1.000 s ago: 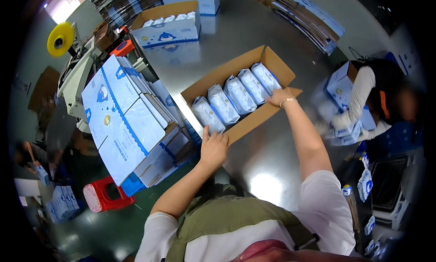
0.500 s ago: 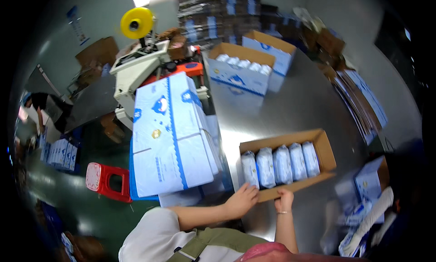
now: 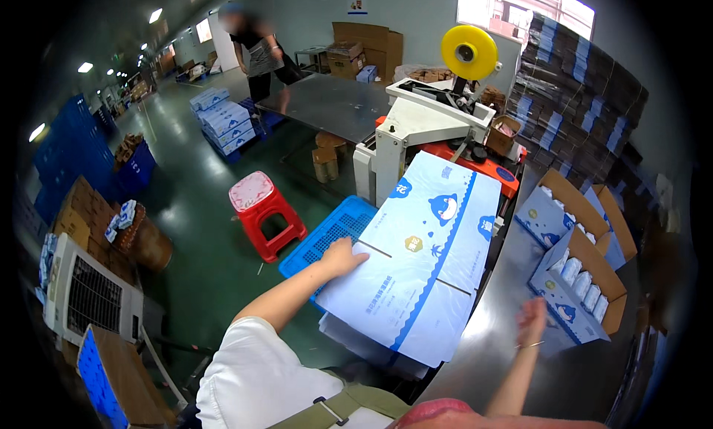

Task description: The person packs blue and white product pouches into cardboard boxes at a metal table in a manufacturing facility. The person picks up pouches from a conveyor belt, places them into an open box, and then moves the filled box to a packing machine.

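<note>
A stack of flattened light-blue and white cartons [image 3: 434, 258] with a whale print lies in front of me. My left hand [image 3: 343, 258] is closed on the left edge of the top flattened carton, its thumb on the upper face. To the right, on the metal table [image 3: 483, 340], my right hand [image 3: 531, 321] is raised with loosely bent fingers and nothing visible in it. It is nearest to an upright open box [image 3: 568, 310] holding several white wrapped packs [image 3: 583, 284]. Behind that stand another filled box [image 3: 546, 217] and a third open box [image 3: 613, 225].
A white sealing machine with a yellow tape roll [image 3: 469, 52] stands beyond the stack. A blue plastic crate [image 3: 327, 239] and a red stool [image 3: 267, 213] are at its left. A person [image 3: 260, 50] stands at a far table. Wrapped bundles [image 3: 579, 95] rise at the back right.
My view has turned left. Both hands have let go of the filled box, which now stands farther off near the other boxes. My left hand has moved to the flattened carton.
</note>
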A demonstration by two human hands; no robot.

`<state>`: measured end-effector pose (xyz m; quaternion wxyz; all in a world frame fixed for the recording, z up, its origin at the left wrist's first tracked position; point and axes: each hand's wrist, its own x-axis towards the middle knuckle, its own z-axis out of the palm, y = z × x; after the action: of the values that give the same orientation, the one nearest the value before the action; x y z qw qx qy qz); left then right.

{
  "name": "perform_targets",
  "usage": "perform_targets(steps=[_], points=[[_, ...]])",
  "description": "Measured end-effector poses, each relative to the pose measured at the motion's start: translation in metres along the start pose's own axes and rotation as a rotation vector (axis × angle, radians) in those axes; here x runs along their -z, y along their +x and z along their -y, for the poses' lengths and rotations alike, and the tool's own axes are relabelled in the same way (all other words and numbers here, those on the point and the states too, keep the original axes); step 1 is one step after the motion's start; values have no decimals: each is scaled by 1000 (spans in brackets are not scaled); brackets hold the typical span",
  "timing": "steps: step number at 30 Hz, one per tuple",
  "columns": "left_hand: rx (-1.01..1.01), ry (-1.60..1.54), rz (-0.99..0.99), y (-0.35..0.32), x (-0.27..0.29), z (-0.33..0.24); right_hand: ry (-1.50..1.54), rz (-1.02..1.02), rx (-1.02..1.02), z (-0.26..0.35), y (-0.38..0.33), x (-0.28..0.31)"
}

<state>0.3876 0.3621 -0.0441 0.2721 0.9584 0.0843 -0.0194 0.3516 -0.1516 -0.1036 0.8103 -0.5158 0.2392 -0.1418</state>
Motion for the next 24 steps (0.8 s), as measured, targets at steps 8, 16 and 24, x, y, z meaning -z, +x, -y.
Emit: perform_targets(steps=[8, 16, 24], points=[[-92, -293, -161, -24, 14, -28, -937, 250, 320, -88, -169, -109], [-1123, -1032, 447, -257, -11, -129, 642, -237, 406, -6, -259, 101], [-948, -86, 1026, -302, -100, -149, -1025, -255, 329, 57, -515, 271]])
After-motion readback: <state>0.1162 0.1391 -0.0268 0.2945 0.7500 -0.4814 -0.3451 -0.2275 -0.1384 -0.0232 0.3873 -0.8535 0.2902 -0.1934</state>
